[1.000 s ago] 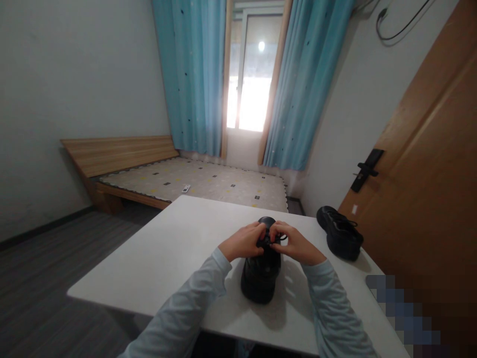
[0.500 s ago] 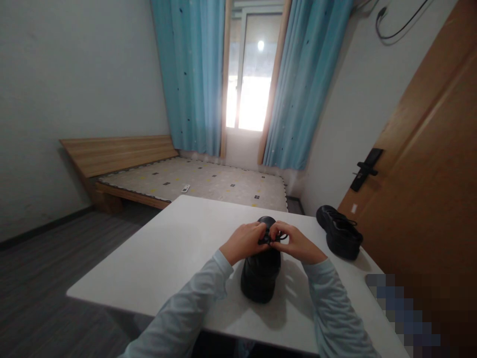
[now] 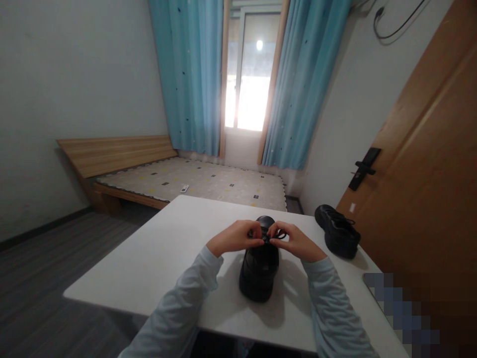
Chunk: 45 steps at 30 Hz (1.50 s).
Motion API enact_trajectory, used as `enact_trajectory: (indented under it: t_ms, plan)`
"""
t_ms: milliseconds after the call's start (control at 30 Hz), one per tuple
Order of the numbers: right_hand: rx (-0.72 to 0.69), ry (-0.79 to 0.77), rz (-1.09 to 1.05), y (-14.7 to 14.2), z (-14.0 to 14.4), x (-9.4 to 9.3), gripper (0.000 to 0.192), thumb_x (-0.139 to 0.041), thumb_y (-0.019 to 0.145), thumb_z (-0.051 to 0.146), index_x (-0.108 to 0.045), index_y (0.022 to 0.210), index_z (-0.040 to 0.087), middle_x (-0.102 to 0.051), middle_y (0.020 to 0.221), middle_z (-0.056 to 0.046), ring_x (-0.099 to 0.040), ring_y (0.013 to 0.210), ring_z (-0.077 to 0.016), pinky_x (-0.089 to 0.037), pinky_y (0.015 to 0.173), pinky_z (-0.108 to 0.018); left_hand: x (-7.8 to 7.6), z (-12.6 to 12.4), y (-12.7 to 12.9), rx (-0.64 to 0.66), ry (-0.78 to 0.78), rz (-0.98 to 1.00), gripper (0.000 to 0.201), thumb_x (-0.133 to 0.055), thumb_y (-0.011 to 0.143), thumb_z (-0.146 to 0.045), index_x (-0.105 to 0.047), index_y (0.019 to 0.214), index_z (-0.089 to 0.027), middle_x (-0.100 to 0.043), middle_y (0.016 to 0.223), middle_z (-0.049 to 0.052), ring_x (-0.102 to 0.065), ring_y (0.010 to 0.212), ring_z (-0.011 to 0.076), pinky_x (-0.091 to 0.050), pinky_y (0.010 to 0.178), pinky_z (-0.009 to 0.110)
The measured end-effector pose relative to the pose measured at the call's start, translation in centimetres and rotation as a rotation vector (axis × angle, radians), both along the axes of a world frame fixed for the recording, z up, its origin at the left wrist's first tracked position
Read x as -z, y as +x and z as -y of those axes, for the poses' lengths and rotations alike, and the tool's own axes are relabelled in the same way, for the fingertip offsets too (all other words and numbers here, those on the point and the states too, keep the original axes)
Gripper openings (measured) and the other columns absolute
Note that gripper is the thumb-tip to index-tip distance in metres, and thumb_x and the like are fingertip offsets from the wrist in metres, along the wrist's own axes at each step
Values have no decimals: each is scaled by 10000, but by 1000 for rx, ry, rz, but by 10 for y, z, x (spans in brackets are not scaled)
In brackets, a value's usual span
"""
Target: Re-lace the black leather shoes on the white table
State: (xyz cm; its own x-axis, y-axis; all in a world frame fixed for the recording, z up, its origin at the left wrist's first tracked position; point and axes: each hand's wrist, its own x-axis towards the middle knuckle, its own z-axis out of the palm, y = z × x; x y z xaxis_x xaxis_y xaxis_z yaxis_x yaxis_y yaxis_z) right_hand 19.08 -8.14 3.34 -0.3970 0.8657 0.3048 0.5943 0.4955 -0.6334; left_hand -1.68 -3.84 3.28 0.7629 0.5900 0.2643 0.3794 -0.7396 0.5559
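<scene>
A black shoe (image 3: 259, 271) stands on the white table (image 3: 167, 253), heel toward me and toe pointing away. My left hand (image 3: 234, 237) and my right hand (image 3: 294, 241) meet over its top, each pinching part of the black lace (image 3: 269, 237). A small loop of lace shows beside my right fingers. Both forearms wear pale blue sleeves. The tongue and eyelets are hidden under my fingers.
A second black shoe (image 3: 337, 231) lies at the table's right edge, close to a wooden door (image 3: 428, 189) with a black handle. Beyond the table are a low bed (image 3: 194, 181), blue curtains and a bright window. Grey floor lies to the left.
My left hand has slid slightly left and away along the shoe, pulling its part of the lace. The right hand has hardly moved. The view has shifted a little.
</scene>
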Motion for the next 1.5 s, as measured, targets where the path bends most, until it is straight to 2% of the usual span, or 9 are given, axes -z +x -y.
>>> enact_trajectory:
  t_ms: [200,400,533,600,833,1033,1167,1267,1500]
  plan:
    - [5,-32,-12,1,1,-1,81,-620,748,235,-614,795,169,-643,793,-30,-566,723,-153,-441,681,-292,-10,2,-3,3,156,81,168,-572,806,-316,-679,884,-214,-560,921,42,-516,866,147,-391,808,258]
    - [-3,-45,-40,1,1,-1,83,-632,734,239,-614,778,171,-655,816,-34,-583,755,-162,-455,694,-295,-17,20,4,-16,355,-223,136,-649,735,-372,-715,847,-332,-508,928,40,-473,915,194,-365,812,309]
    - [-1,-38,-39,2,1,0,92,-633,734,244,-615,786,170,-655,820,-35,-583,748,-163,-455,696,-302,-24,34,12,-70,480,-358,222,-615,745,-454,-722,811,-271,-540,916,74,-499,879,215,-379,761,326]
    - [-9,-32,-42,2,1,0,88,-630,737,246,-612,782,172,-654,815,-34,-584,746,-164,-454,699,-302,-24,34,16,-31,526,-397,319,-559,772,-501,-719,774,-225,-563,848,86,-525,836,212,-386,706,308]
    - [-10,-38,-37,2,2,0,70,-618,738,224,-600,777,169,-647,805,-37,-578,762,-167,-446,700,-299,-8,18,27,54,666,-429,388,-509,804,-503,-677,703,-169,-605,796,90,-574,751,193,-373,614,284]
    - [-2,-33,-44,0,3,-1,37,-615,722,193,-593,742,170,-648,811,-35,-575,762,-167,-441,698,-295,-4,18,28,96,683,-478,262,-567,798,-422,-667,756,-184,-621,842,73,-600,764,186,-384,593,270]
    - [-3,-43,-64,2,3,0,40,-619,722,199,-593,724,169,-650,816,-42,-578,784,-175,-443,704,-299,-7,21,21,124,709,-427,109,-548,830,-223,-650,847,-186,-632,847,55,-615,704,167,-394,549,254]
    - [-8,-48,-63,4,1,3,78,-625,733,241,-600,748,169,-655,838,-47,-581,793,-178,-447,712,-304,-15,21,13,142,653,-418,152,-523,818,-101,-654,798,-175,-651,804,34,-618,676,142,-404,556,231]
    - [-10,-63,-67,8,-1,4,140,-649,737,298,-613,768,166,-659,848,-57,-582,779,-177,-448,709,-309,-30,12,9,168,492,-407,179,-590,755,-76,-695,766,-220,-684,761,-2,-622,711,117,-407,624,205]
